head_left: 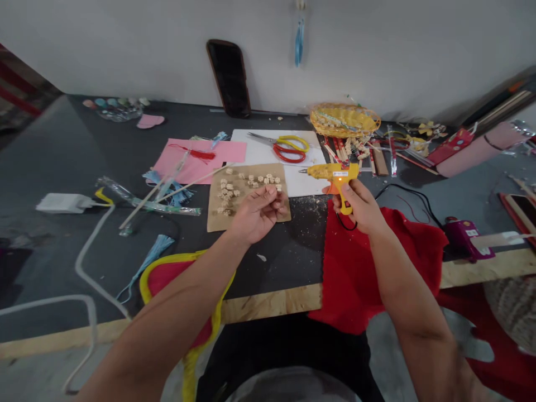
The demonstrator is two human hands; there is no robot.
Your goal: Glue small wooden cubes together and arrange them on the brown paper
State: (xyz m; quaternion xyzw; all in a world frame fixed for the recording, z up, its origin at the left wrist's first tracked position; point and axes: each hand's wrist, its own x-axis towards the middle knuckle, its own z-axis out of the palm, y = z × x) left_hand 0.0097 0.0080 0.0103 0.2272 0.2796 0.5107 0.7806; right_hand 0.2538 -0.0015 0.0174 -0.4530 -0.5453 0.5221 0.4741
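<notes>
Over the near right part of the brown card [215,224], your left hand [259,211] is curled, thumb and fingertips close together; whether they grip one of the small wooden pieces [228,194] cannot be told from this view. The pieces lie scattered on the card, which sits near the middle of the worktop [274,251].

Your right hand [360,205] has its fingers wrapped round the handle of the yellow glue gun [329,170], the nozzle pointing left over the right side of the white sheet [247,137]. On that sheet, scissors [277,143] lie partly open, toward its far edge.

At your near edge, red cloth [355,273] hangs over the rim below your right hand, and yellow-trimmed red fabric [165,273] overhangs under your left forearm. Between them you have a dark strip of worktop, dusted with crumbs. Farther out, a wicker basket [377,120] closes off the room beyond the gun, and a blue tassel [154,250] lies left of your left hand, near the fabric.
</notes>
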